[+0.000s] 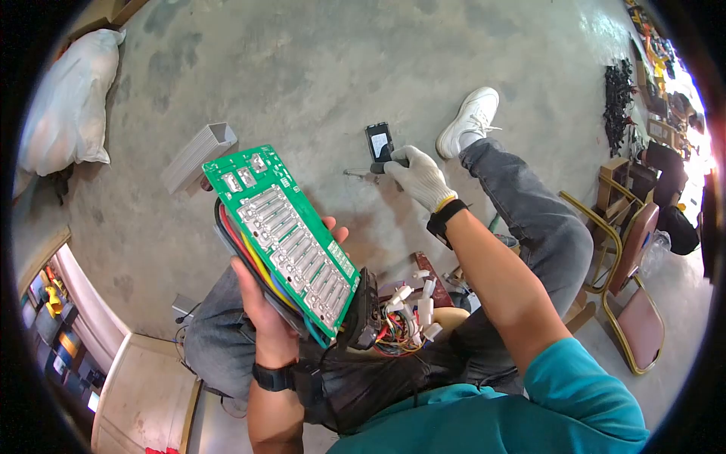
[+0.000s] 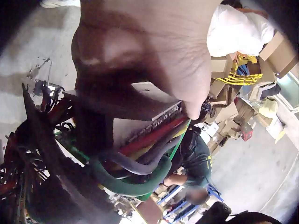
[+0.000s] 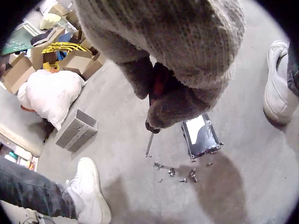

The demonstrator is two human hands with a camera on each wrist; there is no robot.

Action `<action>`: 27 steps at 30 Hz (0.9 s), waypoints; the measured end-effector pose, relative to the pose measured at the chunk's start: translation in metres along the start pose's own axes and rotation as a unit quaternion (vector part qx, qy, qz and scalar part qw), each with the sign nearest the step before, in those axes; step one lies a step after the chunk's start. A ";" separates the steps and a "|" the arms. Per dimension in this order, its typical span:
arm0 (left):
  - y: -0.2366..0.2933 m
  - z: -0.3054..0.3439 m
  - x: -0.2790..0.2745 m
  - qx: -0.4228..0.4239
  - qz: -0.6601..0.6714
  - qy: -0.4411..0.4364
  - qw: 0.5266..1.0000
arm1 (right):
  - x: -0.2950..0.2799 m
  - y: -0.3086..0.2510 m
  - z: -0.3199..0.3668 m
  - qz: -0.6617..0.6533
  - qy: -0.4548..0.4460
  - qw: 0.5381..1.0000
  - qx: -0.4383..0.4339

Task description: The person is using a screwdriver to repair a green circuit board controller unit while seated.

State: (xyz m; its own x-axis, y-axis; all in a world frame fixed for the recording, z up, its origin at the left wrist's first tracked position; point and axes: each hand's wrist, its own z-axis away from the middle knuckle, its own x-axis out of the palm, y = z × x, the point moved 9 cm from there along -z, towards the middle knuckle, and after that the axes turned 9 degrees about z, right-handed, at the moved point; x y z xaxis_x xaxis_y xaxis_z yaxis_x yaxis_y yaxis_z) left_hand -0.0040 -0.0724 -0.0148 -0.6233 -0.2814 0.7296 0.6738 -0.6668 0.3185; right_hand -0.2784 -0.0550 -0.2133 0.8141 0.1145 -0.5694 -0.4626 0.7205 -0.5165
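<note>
My bare left hand grips a circuit-board assembly from beneath, the thumb along its near side. Its green board faces up and carries rows of silvery metal strips. Thick red, yellow, blue and black wires run along the board's edge; in the left wrist view they loop below that hand. In a knitted glove, my right hand holds a screwdriver, its thin shaft pointing down at the floor. Several small screws lie close to its tip. Beside them is a flat black cover with a white label.
A hollow rectangular metal housing lies on the floor left of the board. White plugs on coloured wires bunch near my lap. A white bag stands far left, a folding chair at right. Another person is in the left wrist view.
</note>
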 end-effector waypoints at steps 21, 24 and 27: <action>0.010 -0.006 -0.002 -0.050 0.010 -0.180 0.982 | -0.154 -0.126 0.227 -0.172 0.016 0.975 -0.139; 0.008 -0.006 -0.001 -0.061 0.020 -0.208 0.976 | -0.157 -0.132 0.240 -0.186 0.024 0.973 -0.135; 0.005 -0.008 -0.004 -0.057 0.005 -0.191 0.980 | -0.160 -0.131 0.249 -0.189 0.027 0.974 -0.125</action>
State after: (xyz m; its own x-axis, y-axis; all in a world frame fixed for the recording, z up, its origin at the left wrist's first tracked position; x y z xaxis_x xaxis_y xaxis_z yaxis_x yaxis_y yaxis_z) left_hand -0.0014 -0.0803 -0.0206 -0.4071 -0.0241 0.9130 0.6167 -0.7447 0.2553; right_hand -0.2605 0.0030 0.1049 0.9265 -0.1669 -0.3372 -0.2098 0.5148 -0.8312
